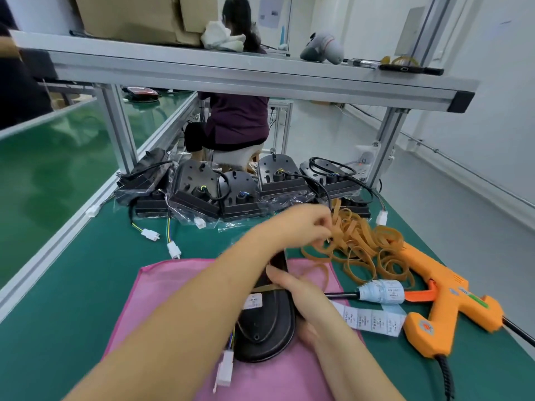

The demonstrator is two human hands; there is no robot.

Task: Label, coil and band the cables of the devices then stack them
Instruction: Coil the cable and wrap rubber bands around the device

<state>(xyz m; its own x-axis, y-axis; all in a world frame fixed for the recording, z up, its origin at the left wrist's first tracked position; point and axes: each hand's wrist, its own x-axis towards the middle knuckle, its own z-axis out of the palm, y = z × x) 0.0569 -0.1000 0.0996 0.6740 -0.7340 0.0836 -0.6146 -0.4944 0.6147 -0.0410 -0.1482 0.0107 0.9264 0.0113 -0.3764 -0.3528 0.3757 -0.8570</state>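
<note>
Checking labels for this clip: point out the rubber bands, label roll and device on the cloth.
rubber bands [359, 233]: head view, middle of the pile.
label roll [382, 290]: head view, printed outer wrap.
device [266, 322]: head view, dark top face.

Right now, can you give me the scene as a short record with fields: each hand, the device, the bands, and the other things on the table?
left hand: reaches across, pinches a band in the bands pile
right hand: grips the device
device: black, lies on the pink cloth, white label on it, connector at its near end
label roll: right of the device, strip unrolled
orange gun: right of the roll, beside the bands
other devices: far end of the table, in bags, cables loose
</note>
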